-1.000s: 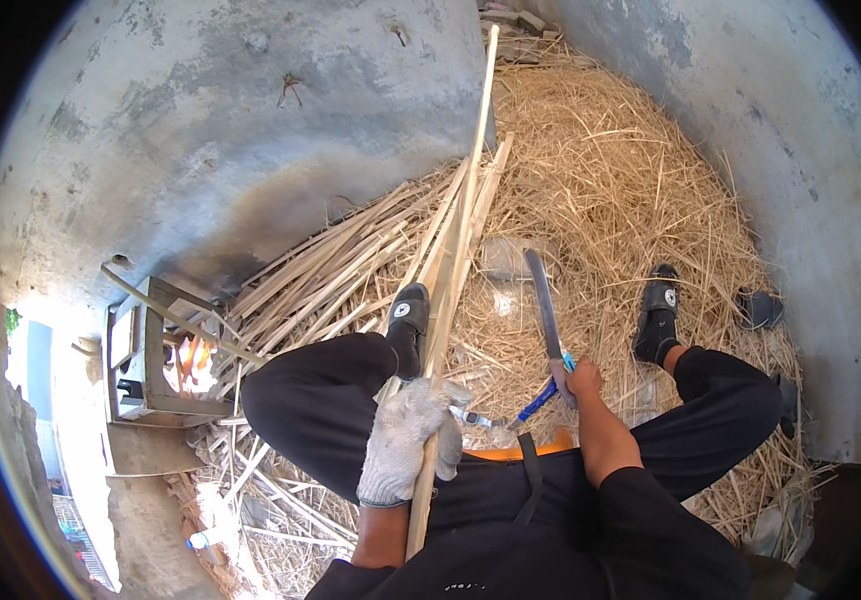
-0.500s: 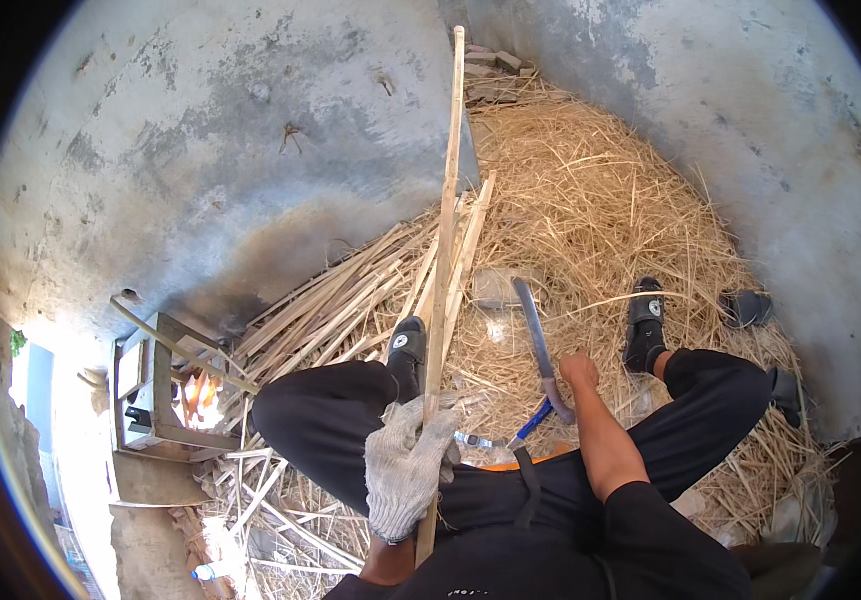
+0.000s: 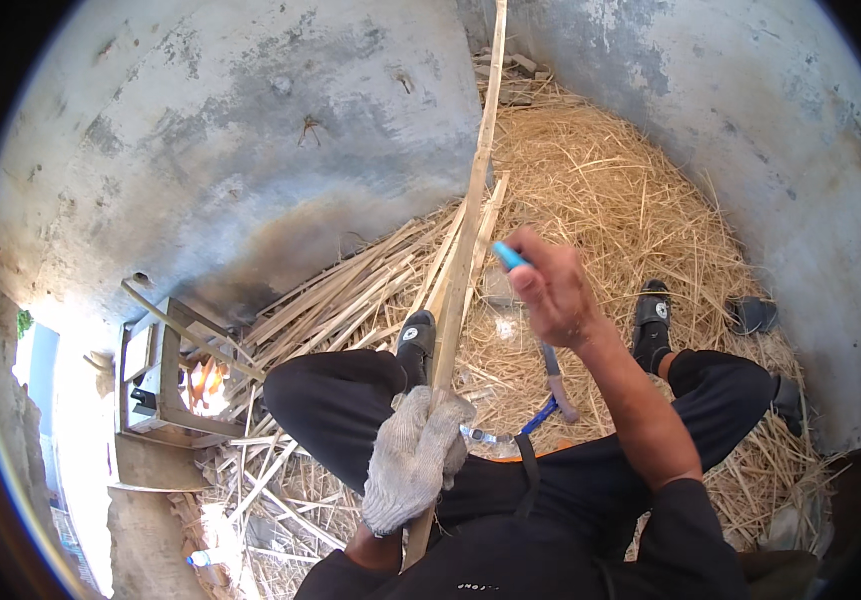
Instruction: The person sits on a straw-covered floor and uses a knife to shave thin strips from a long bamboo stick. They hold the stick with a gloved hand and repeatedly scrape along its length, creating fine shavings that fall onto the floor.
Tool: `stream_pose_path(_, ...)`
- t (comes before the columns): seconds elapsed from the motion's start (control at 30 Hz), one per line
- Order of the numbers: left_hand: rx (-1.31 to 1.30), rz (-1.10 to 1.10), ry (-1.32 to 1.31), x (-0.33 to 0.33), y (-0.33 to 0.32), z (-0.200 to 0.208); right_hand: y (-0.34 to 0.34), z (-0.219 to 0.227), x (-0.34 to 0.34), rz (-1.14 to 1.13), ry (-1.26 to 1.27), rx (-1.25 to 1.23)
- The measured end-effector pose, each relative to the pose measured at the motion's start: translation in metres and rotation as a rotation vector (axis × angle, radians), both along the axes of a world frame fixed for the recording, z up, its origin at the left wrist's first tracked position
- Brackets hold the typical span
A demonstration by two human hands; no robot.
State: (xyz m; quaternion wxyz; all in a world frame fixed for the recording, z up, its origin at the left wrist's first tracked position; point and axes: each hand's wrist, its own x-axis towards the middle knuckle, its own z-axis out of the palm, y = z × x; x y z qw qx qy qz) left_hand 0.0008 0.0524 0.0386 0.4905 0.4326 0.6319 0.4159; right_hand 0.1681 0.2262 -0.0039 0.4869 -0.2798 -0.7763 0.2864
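My left hand (image 3: 415,458), in a grey knitted glove, is wrapped round a long flat bamboo strip (image 3: 472,215) that runs from beside my waist up past the top edge. My bare right hand (image 3: 555,295) is raised right of the strip, closed on a short light-blue stick (image 3: 509,256). The stick's kind cannot be made out, and the fingers hide its other end. Between my legs lies a long knife (image 3: 556,385) with a brownish handle. My right forearm and hand hide most of its blade. A blue strap (image 3: 540,416) lies next to the handle.
Split strips (image 3: 340,290) lie piled at the left against the grey wall (image 3: 220,130). Straw and shavings (image 3: 600,170) cover the ground. A small wooden frame (image 3: 157,370) stands at the left. A dark shoe (image 3: 752,314) lies at the right.
My right hand has risen from beside the knife handle toward the strip, with the light-blue stick now showing. The strip's far end has shifted up and right in view. My left hand keeps its grip.
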Motion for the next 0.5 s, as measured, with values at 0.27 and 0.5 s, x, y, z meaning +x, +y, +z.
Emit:
stream_pose_path(0.27,0.014,0.068,-0.052,0.006,-0.006,0.006,-0.016,0.002,-0.008,0.101,-0.105,0.236)
stream_pose_path(0.5,-0.015,0.052,-0.108,0.012,-0.009,0.001,-0.022,-0.016,-0.013,0.016,-0.15,0.307)
